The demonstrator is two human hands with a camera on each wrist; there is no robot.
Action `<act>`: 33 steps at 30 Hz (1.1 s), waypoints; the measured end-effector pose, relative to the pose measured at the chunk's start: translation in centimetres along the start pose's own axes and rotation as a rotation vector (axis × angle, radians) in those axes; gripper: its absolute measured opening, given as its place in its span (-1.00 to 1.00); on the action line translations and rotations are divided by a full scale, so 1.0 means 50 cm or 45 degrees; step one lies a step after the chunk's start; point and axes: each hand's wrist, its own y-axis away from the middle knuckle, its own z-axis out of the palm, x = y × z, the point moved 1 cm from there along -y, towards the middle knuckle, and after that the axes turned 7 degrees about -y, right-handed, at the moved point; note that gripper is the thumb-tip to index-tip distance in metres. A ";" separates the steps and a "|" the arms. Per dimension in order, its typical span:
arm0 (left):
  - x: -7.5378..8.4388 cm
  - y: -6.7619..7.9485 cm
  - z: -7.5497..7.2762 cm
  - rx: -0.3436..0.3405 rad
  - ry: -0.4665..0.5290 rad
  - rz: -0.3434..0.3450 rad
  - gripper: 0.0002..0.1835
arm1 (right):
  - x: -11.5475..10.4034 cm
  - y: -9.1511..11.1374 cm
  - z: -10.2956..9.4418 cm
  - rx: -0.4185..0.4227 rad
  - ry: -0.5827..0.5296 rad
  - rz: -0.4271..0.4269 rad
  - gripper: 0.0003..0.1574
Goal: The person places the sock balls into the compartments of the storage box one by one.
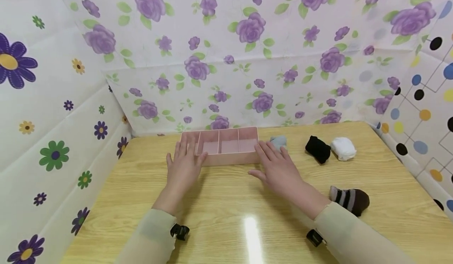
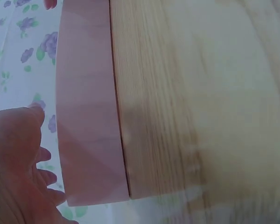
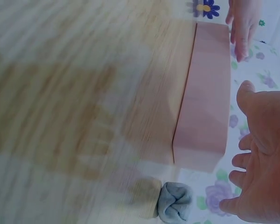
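Observation:
A pink divided box (image 1: 230, 159) stands at the back of the table, its compartments holding nothing. My left hand (image 1: 183, 167) lies over its left end, fingers straight and the thumb near the front rim. At the opposite end, my right hand (image 1: 279, 169) has its fingers extended and spread by the right front corner, thumb apart. A rolled grey-blue sock (image 1: 278, 141) sits just beyond the right fingers, partly hidden by them. In the right wrist view, the palm of that hand (image 3: 268, 158) is beside the box with nothing gripped.
Farther right on the wooden table (image 1: 212, 209) lie a rolled black sock (image 1: 318, 150) and a white one (image 1: 343, 148) side by side. A brown striped sock (image 1: 350, 201) rests nearer, beside my right forearm. Flowered cloth (image 1: 226, 59) hangs behind the table.

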 end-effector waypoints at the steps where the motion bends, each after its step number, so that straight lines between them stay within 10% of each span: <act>1: -0.001 -0.003 0.001 0.000 0.003 -0.008 -0.11 | 0.000 -0.003 0.000 0.002 0.005 -0.001 0.15; 33: -0.049 -0.058 0.012 -0.102 0.072 -0.165 -0.07 | -0.010 -0.028 0.021 -0.018 0.008 -0.035 0.14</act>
